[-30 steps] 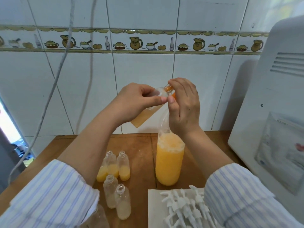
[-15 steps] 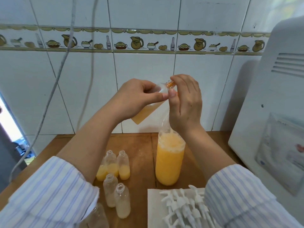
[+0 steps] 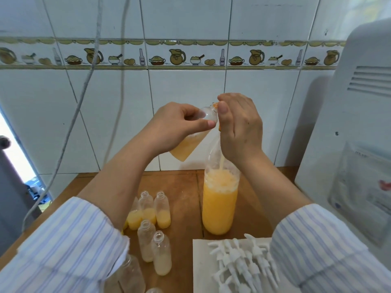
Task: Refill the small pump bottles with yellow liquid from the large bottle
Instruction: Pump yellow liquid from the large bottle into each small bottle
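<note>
Left hand (image 3: 169, 127) grips a tipped small bottle (image 3: 190, 142), right hand (image 3: 239, 127) pinches the big bottle (image 3: 220, 204) neck; at seven o'clock, the open bottles (image 3: 152, 227) are barely part-filled, pumps (image 3: 243, 263) off.

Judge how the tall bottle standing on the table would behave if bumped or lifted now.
The tall bottle is mostly full of yellow liquid, so probably heavy for its size. Its height against a narrow base suggests it could tip if bumped. Its neck is open under the right hand, so tipping would likely spill.
</note>
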